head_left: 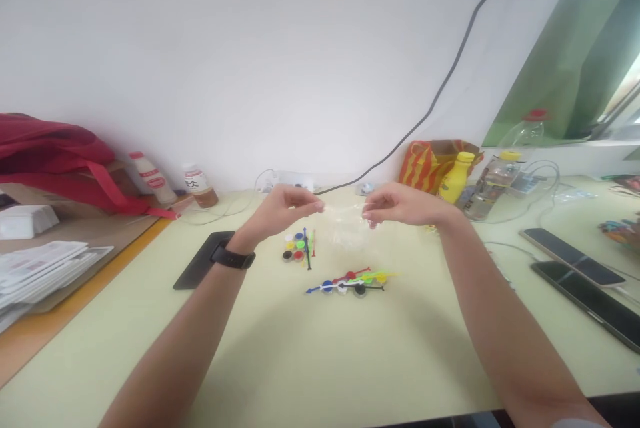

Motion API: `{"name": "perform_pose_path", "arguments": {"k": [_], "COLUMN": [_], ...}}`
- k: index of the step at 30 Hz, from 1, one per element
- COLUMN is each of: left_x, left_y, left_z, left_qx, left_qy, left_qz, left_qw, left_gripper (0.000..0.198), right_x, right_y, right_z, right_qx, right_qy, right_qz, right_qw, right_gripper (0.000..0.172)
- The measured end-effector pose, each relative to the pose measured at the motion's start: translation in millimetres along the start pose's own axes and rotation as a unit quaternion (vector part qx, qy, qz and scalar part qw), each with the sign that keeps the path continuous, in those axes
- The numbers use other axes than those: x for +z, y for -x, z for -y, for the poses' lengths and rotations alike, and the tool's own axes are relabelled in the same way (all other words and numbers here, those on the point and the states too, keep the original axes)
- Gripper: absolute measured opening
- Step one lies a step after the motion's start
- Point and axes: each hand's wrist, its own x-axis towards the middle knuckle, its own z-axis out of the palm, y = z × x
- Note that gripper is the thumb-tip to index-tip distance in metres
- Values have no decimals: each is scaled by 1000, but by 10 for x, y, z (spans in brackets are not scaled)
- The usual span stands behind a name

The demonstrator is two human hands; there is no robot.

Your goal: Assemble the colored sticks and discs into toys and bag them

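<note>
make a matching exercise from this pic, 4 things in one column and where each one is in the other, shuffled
Things:
1. clear plastic bag
2. black wristwatch
3. yellow bottle
4. red bag

Places:
A. around the left wrist
B. heaped at the far left of the view
C. pinched between the left hand and the right hand
D. upright against a patterned bag

Right pairs: 1-C, 2-A, 3-D, 4-B
</note>
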Motion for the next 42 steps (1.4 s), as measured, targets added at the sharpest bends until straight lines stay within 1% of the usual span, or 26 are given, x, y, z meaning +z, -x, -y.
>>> {"name": "perform_pose_path", "arguments": {"k": [4, 5, 6, 7, 8, 10, 12, 13, 15, 17, 19, 22, 27, 32, 37, 42], "left_x": [16, 26, 38, 51, 65, 94, 119, 126, 124, 97, 54, -3, -18, -8, -98, -184], "left_y": [-47, -53, -56, -57, -55, -50, -45, -44, -42, -41, -40, -32, -22, -35, -20, 1], "left_z": [244, 280, 301, 309, 310, 303, 310, 321, 349, 366, 356, 307, 262, 292, 328, 317], "left_qx": [-21, -26, -29, -32, -34, -38, -45, -52, -66, -72, -67, -59, -50, -59, -66, -75], "left_qy": [57, 63, 66, 66, 60, 38, 10, -2, -9, 1, 11, 19, 48, 28, 20, -3], "left_qz": [-53, -59, -50, -28, 8, 98, 161, 175, 170, 141, 108, 88, 101, 95, 71, 102], "left_qw": [997, 996, 996, 997, 998, 994, 986, 983, 983, 987, 992, 994, 993, 993, 995, 992], "left_gripper": [32, 32, 33, 36, 39, 44, 40, 36, 35, 35, 36, 37, 29, 29, 29, 31], "right_x": [-75, -87, -95, -100, -104, -107, -105, -102, -91, -78, -65, -52, -31, -39, -106, -156], "right_y": [25, 28, 31, 34, 37, 44, 45, 41, 26, 4, -13, -28, -51, -50, 3, 34], "right_z": [-116, -140, -158, -169, -176, -178, -181, -186, -203, -220, -229, -226, -225, -264, -396, -487], "right_qx": [15, 18, 20, 21, 20, 15, 9, 6, 0, -9, -18, -30, -36, -32, 3, 5], "right_qy": [-10, -16, -22, -29, -35, -43, -51, -62, -100, -141, -157, -149, -142, -141, -152, -184], "right_qz": [-11, -13, -15, -17, -19, -22, -35, -54, -119, -190, -224, -211, -190, -181, -160, -168], "right_qw": [1000, 1000, 999, 999, 999, 999, 998, 997, 988, 972, 962, 966, 971, 973, 975, 968], "right_gripper": [32, 32, 33, 35, 36, 39, 41, 41, 43, 46, 45, 43, 44, 39, 48, 52]}}
